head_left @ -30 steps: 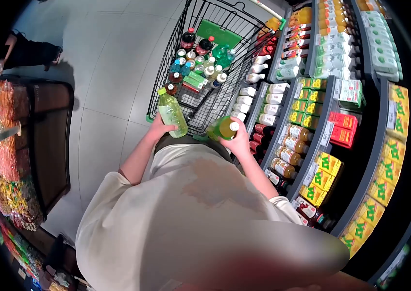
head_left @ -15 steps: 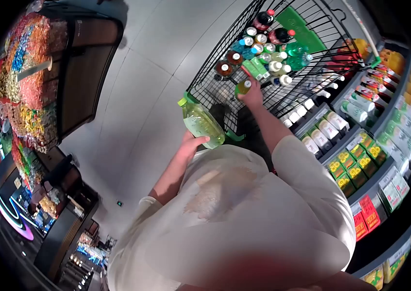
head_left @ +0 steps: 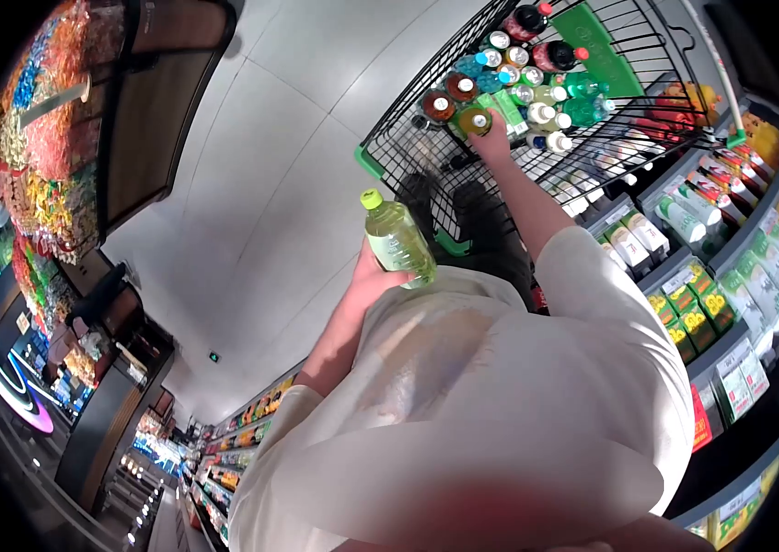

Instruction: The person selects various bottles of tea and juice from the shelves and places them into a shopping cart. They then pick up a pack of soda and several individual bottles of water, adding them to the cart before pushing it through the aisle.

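A large clear bottle of pale green drink (head_left: 398, 241) with a yellow-green cap is held upright, slightly tilted, in my left hand (head_left: 378, 274), close to my shirt. My right hand (head_left: 490, 140) reaches into the wire shopping cart (head_left: 392, 155) and is closed around a smaller bottle with yellowish drink (head_left: 475, 120). Beside that bottle lies a green carton pack (head_left: 508, 112). Two dark brown bottles (head_left: 438, 105) stand just left of it. Several more bottles crowd behind, among them dark cola bottles with red caps (head_left: 559, 56) and green bottles (head_left: 587, 109).
Shelves with cartons and bottles (head_left: 702, 308) run along the right, close to the cart. At the far left stands a display of colourful wrapped sweets (head_left: 49, 175) beside a dark cabinet (head_left: 155, 110). Grey floor tiles (head_left: 288, 138) lie between.
My right hand has moved the smaller bottle deeper into the cart, next to the brown bottles. The large bottle in my left hand is more upright. The view has shifted slightly.
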{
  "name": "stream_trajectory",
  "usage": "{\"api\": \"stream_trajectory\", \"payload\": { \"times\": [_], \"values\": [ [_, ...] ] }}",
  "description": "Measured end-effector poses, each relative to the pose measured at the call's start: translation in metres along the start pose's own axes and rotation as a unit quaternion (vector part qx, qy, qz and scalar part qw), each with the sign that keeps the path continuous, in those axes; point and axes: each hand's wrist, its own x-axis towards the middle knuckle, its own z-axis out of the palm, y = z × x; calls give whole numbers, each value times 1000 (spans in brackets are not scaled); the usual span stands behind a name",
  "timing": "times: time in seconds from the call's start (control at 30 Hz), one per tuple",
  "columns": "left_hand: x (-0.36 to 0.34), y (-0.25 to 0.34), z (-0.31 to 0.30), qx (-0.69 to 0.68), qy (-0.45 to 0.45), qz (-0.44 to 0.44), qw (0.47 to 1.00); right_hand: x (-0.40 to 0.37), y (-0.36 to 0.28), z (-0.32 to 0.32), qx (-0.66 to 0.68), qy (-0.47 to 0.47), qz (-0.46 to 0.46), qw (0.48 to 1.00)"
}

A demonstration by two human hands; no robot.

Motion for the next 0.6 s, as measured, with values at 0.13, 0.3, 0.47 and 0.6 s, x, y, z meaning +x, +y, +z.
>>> {"api": "stream_trajectory", "payload": {
  "times": [0.13, 0.3, 0.47, 0.6],
  "values": [
    [15, 7, 3, 172, 19, 36, 984, -27, -17, -33, 104, -165, 173, 965],
    [69, 13, -1, 483, -30, 199, 852, -79, -169, -184, 366, -409, 275, 790],
    [94, 28, 15, 543, -141, 184, 807, -132, -161, -196, 391, -330, 237, 826],
    [127, -6, 8, 695, -164, 200, 671, -149, -129, -167, 402, -236, 238, 852]
  ]
}}
